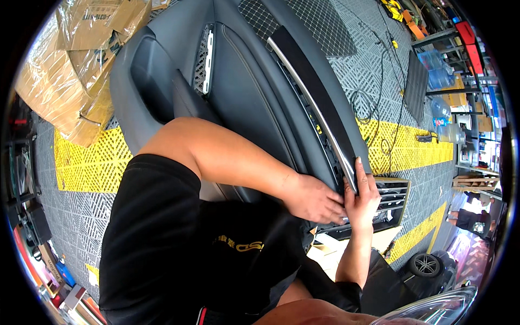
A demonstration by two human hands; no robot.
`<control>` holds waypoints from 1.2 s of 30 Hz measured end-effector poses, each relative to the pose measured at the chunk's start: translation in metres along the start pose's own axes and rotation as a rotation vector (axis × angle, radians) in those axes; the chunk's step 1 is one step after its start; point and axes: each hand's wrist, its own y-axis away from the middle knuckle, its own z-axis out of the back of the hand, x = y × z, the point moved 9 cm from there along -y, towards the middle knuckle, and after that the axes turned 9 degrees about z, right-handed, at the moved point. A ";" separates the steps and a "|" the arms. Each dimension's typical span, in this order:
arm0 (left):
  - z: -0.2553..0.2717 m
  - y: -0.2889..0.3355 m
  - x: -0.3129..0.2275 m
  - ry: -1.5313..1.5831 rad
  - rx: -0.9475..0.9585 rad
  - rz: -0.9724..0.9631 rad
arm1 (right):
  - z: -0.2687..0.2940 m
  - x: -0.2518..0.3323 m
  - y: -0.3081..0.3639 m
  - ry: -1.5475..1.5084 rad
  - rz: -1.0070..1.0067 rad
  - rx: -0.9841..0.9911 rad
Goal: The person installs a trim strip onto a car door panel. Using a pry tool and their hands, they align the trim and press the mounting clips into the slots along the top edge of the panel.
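Note:
A dark grey car door panel (254, 103) with stitched seams lies in front of me. A long black trim strip (319, 89) with a chrome edge runs along its right side. Between strip and panel, a narrow gap shows, with small yellow bits inside. My right hand (362, 200) grips the strip's near end, fingers along its outer face. Just beside it, my left hand (317, 200) reaches across the panel to its near end, fingers bent together. What those fingers hold, if anything, is hidden.
At the far left lies a cardboard piece (65, 81) in clear plastic. Under the panel's near end stands a slatted box (392, 200). Black cables (382, 81) cross the grey and yellow tiled floor. Shelving (449, 38) with water bottles lines the right side.

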 end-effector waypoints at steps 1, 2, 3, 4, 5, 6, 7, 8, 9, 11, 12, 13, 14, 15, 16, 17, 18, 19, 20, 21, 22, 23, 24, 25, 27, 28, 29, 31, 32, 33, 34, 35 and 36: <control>0.007 0.004 -0.003 0.136 -0.095 -0.047 | -0.002 0.003 0.002 0.030 -0.004 -0.003; 0.011 0.004 -0.001 0.172 -0.110 -0.040 | -0.003 0.007 0.003 0.045 0.013 0.003; 0.014 0.004 0.001 0.208 -0.124 -0.032 | -0.004 0.010 0.004 0.069 0.056 0.008; 0.017 0.004 0.002 0.245 -0.136 -0.024 | -0.005 0.011 0.005 0.092 0.099 0.014; 0.020 0.004 0.003 0.242 -0.178 -0.023 | -0.005 0.012 0.006 0.124 0.140 -0.004; 0.018 0.004 0.002 0.239 -0.169 -0.032 | -0.005 0.012 0.006 0.157 0.181 -0.022; 0.017 0.005 0.003 0.236 -0.160 -0.042 | -0.005 0.011 0.005 0.158 0.175 -0.031; 0.015 0.005 0.002 0.236 -0.151 -0.049 | -0.005 0.013 0.004 0.167 0.182 -0.040; 0.015 0.005 0.004 0.229 -0.150 -0.039 | -0.005 0.014 0.002 0.180 0.202 -0.052; 0.015 0.004 0.008 0.229 -0.169 -0.004 | -0.003 0.016 0.000 0.186 0.238 -0.083; 0.015 0.004 0.009 0.211 -0.167 0.000 | -0.005 0.015 0.003 0.186 0.235 -0.081; 0.015 0.005 0.008 0.212 -0.161 0.000 | -0.006 0.014 0.005 0.186 0.233 -0.079; 0.015 0.005 0.008 0.212 -0.161 -0.004 | -0.006 0.013 0.008 0.192 0.231 -0.076; 0.014 0.005 0.008 0.212 -0.160 -0.008 | -0.006 0.011 0.010 0.187 0.223 -0.081; 0.014 0.005 0.008 0.215 -0.165 -0.003 | -0.006 0.009 0.012 0.204 0.205 -0.065; 0.015 0.006 0.009 0.217 -0.167 0.006 | -0.007 0.008 0.014 0.217 0.190 -0.050; 0.015 0.006 0.009 0.218 -0.168 0.014 | -0.007 0.007 0.016 0.229 0.174 -0.035; 0.016 0.006 0.008 0.213 -0.175 0.018 | -0.008 0.007 0.018 0.220 0.168 -0.012; 0.017 0.007 0.009 0.207 -0.180 0.022 | -0.007 0.008 0.016 0.219 0.157 0.001; 0.017 0.007 0.009 0.201 -0.185 0.027 | -0.003 0.010 0.014 0.216 0.147 0.014; 0.018 0.008 0.008 0.214 -0.193 0.025 | -0.003 0.012 0.014 0.213 0.137 0.027; 0.019 0.007 0.008 0.231 -0.206 0.015 | -0.002 0.009 0.018 0.213 0.096 0.041; 0.019 0.007 0.007 0.249 -0.218 0.006 | -0.002 0.010 0.019 0.228 0.092 0.049; 0.019 0.008 0.009 0.269 -0.221 0.019 | -0.002 0.012 0.018 0.243 0.086 0.057; 0.020 0.006 0.009 0.328 -0.222 0.033 | -0.004 0.013 0.025 0.269 0.065 0.058; 0.018 0.007 0.009 0.296 -0.196 0.040 | -0.006 0.010 0.027 0.289 0.032 0.078; 0.022 0.006 0.011 0.276 -0.205 0.054 | -0.003 0.011 0.027 0.304 0.028 0.048; 0.024 0.004 0.013 0.225 -0.191 0.074 | -0.001 0.008 0.028 0.309 -0.026 0.010; 0.024 0.003 0.012 0.178 -0.153 0.065 | 0.001 0.005 0.029 0.290 -0.061 -0.038; 0.025 0.004 0.016 0.181 -0.158 0.099 | 0.005 0.002 0.027 0.278 -0.080 -0.088; 0.028 0.005 0.018 0.179 -0.156 0.141 | 0.008 0.003 0.022 0.275 -0.062 -0.093; 0.029 0.003 0.019 0.192 -0.180 0.169 | 0.008 0.003 0.023 0.259 -0.054 -0.076; 0.031 0.004 0.023 0.195 -0.192 0.205 | 0.005 -0.002 0.024 0.180 -0.021 -0.073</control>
